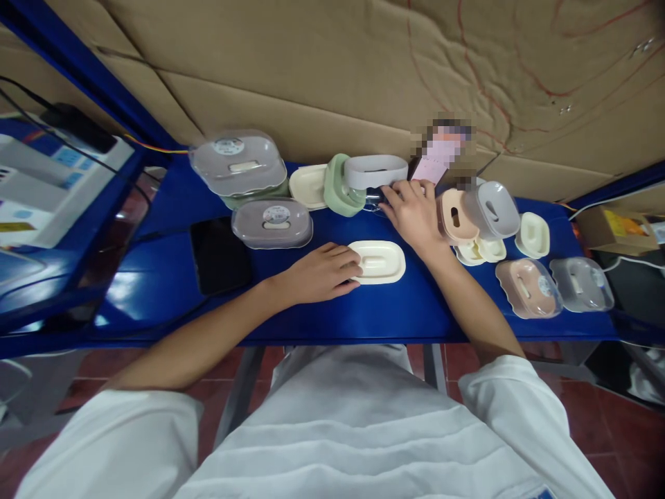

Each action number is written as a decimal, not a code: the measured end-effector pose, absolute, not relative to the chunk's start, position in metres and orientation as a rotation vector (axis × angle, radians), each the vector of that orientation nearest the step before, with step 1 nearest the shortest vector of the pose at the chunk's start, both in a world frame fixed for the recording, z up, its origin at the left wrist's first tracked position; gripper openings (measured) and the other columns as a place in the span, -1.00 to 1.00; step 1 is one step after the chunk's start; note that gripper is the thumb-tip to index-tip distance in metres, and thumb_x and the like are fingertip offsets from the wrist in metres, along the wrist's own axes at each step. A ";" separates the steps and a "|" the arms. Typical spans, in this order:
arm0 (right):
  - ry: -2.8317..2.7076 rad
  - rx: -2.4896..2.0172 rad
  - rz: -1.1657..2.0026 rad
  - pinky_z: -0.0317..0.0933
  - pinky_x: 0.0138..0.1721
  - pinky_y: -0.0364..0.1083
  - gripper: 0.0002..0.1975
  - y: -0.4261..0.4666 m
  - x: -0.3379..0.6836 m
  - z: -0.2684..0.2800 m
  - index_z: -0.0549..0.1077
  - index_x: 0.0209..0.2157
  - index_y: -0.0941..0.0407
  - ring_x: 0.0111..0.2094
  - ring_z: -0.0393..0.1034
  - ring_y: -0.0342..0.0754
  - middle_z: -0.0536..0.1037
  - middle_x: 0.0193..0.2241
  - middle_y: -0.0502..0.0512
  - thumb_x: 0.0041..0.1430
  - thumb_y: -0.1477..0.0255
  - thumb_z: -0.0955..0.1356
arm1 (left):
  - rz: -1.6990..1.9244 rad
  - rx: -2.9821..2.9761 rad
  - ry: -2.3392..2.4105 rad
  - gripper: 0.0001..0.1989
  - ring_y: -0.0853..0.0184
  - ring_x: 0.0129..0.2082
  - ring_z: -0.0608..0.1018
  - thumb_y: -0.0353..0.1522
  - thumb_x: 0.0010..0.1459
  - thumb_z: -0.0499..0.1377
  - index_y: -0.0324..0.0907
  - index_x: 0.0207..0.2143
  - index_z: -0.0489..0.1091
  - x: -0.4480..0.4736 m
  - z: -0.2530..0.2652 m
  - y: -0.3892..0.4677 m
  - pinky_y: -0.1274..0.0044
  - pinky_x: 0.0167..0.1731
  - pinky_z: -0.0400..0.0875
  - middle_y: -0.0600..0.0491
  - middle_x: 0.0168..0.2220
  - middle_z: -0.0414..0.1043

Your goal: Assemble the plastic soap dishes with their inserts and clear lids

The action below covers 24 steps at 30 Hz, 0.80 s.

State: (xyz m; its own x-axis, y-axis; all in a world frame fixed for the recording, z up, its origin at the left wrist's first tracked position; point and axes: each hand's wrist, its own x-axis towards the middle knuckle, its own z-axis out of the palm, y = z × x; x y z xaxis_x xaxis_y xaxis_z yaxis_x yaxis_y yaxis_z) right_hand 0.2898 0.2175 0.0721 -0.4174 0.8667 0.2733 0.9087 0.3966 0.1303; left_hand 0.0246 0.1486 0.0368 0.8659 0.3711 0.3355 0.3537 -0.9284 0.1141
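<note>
My left hand (330,272) lies over the left end of a cream oval tray (383,262), its fingers curled on the rim. The tray rests flat on the blue table and has a raised bar in its middle. Farther back, my right hand (413,211) has its fingers apart, close to a clear plastic piece (373,199) that it partly hides. Just beyond those fingers is a grey oval ring-shaped cover (377,171) with a slot. Left of it, a green oval cover (343,186) leans by another cream tray (309,187).
Clear-lidded grey boxes (273,223) and a black phone (219,256) lie on the left. To the right are a peach cover (457,216), a grey cover (492,210), small cream trays (533,234) and lidded boxes (530,287). Cardboard (312,62) walls the back.
</note>
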 end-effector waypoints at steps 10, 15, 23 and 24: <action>-2.325 -1.474 -0.214 0.12 0.33 0.40 -0.45 0.182 0.306 0.069 0.50 0.33 -0.01 0.12 0.42 0.29 0.60 0.04 0.28 0.58 0.04 0.18 | 0.529 3.022 0.516 -0.90 0.18 -0.01 0.60 -0.34 0.46 0.27 -0.17 -0.13 0.57 0.021 0.040 0.147 0.40 -0.01 0.43 -0.05 -0.04 0.58; -2.307 -1.466 -0.228 0.20 0.24 0.31 -0.58 0.109 0.326 0.057 0.59 0.24 -0.10 -0.05 0.50 0.18 0.63 -0.11 0.20 0.52 0.07 0.33 | 0.507 3.072 0.476 -0.91 0.21 -0.10 0.60 -0.41 0.42 0.29 -0.17 -0.24 0.54 0.022 0.051 0.134 0.40 -0.12 0.43 -0.07 -0.06 0.57; -2.308 -1.295 -0.079 0.27 0.34 0.33 -0.76 0.061 0.324 0.032 0.60 0.08 -0.10 0.23 0.51 0.23 0.63 0.05 0.17 0.45 0.22 0.45 | 0.751 3.152 0.483 -0.86 0.13 0.13 0.56 -0.34 0.47 0.26 -0.08 0.04 0.52 0.021 0.058 0.131 0.29 0.11 0.43 -0.08 0.07 0.57; -2.304 -1.277 -0.039 0.27 0.37 0.35 -0.72 0.062 0.324 0.031 0.59 0.11 -0.08 0.33 0.44 0.27 0.59 0.15 0.21 0.44 0.20 0.45 | 0.710 3.131 0.493 -0.82 0.11 0.13 0.57 -0.30 0.45 0.30 -0.09 0.05 0.52 0.020 0.056 0.133 0.29 0.11 0.44 -0.10 0.09 0.56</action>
State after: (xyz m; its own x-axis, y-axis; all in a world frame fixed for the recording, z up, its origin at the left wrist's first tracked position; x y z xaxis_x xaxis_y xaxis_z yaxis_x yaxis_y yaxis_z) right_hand 0.3235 0.0624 0.0312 -0.4336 0.7874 0.4382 0.8018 0.5591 -0.2111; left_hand 0.0201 0.1332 0.0564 0.8587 0.2685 0.4366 0.3150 -0.9484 -0.0363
